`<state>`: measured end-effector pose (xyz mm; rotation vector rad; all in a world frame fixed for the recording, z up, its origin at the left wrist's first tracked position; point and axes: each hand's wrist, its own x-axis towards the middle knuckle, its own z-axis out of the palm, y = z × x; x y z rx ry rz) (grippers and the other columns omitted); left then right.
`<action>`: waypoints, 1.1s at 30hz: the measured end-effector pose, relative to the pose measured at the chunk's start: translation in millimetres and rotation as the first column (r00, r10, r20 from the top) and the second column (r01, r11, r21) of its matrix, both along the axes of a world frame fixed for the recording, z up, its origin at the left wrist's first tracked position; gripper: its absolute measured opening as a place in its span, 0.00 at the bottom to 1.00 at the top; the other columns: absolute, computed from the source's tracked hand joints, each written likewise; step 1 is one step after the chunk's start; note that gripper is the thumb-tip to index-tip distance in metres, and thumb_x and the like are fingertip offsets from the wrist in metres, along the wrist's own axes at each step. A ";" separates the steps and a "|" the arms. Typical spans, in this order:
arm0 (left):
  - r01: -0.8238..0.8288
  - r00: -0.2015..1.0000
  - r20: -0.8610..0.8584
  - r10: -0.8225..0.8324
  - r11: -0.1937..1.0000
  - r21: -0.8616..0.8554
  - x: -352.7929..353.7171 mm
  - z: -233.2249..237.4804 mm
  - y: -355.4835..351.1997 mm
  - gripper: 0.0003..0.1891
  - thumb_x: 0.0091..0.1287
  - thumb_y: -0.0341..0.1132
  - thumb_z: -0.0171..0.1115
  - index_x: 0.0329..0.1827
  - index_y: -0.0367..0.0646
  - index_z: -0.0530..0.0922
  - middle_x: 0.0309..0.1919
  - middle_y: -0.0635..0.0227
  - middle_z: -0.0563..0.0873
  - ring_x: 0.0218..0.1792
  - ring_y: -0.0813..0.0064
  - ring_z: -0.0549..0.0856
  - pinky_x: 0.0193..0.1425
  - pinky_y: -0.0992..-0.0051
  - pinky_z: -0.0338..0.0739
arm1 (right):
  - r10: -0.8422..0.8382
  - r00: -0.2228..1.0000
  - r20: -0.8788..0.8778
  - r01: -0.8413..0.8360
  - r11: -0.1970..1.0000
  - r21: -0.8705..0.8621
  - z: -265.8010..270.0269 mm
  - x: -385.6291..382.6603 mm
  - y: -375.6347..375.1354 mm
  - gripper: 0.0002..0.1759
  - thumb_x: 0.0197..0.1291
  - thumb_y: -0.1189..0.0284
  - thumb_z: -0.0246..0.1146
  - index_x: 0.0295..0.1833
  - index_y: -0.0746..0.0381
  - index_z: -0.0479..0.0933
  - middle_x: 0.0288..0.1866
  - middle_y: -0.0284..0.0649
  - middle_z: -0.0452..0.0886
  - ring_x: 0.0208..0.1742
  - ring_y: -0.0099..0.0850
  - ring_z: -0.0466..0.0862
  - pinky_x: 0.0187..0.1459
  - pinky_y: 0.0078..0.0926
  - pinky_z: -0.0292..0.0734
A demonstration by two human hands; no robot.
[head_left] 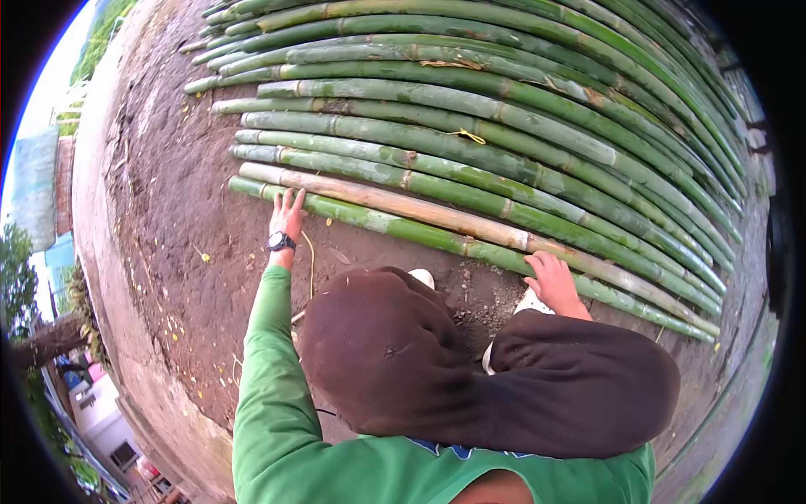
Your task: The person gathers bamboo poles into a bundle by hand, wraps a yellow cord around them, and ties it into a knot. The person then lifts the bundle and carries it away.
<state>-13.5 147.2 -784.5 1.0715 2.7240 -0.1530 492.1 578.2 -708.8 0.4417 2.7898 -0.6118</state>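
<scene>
Many long green bamboo poles lie side by side on the ground. Nearest to me is a green pole [403, 228], and just beyond it lies a tan, dry-looking pole [437, 214]. My left hand [287, 216], with a dark watch at the wrist, rests its spread fingers on the nearest green pole close to its left end. Farther right, my right hand [554, 279] lies with fingers apart at the same pole, its fingertips by the tan one. Neither hand is wrapped round a pole.
Bare brown soil [185, 252] spreads to the left of the poles, with a pale concrete edge [143, 361] beyond. A yellow strip [468, 135] lies on one pole. My bent knees are close behind the nearest pole. Buildings stand at the far left.
</scene>
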 end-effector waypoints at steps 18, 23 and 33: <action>0.355 0.922 0.062 -0.381 0.900 0.254 -0.3 44.7 249.3 0.37 0.63 0.27 0.70 0.77 0.38 0.68 0.67 0.47 0.77 0.70 0.44 0.72 0.76 0.52 0.69 | -0.422 0.903 0.075 0.311 0.765 0.564 -32.8 -41.7 303.9 0.32 0.61 0.75 0.64 0.73 0.55 0.70 0.66 0.44 0.76 0.70 0.46 0.75 0.69 0.61 0.70; 0.458 0.885 -0.027 -0.465 0.860 0.224 18.0 54.1 302.5 0.49 0.60 0.30 0.75 0.85 0.44 0.58 0.78 0.48 0.67 0.80 0.44 0.63 0.82 0.52 0.62 | -0.324 0.939 0.113 0.210 0.803 0.558 -12.5 -41.9 294.5 0.38 0.47 0.61 0.82 0.65 0.53 0.75 0.62 0.40 0.76 0.64 0.45 0.79 0.64 0.57 0.72; 0.601 0.784 0.111 -0.611 0.791 0.117 8.4 64.1 254.1 0.39 0.57 0.34 0.75 0.74 0.43 0.70 0.63 0.48 0.76 0.67 0.45 0.74 0.78 0.45 0.61 | -0.143 0.978 -0.150 0.191 0.899 0.393 36.3 27.3 152.3 0.38 0.44 0.59 0.79 0.64 0.51 0.74 0.53 0.36 0.77 0.58 0.37 0.78 0.58 0.44 0.70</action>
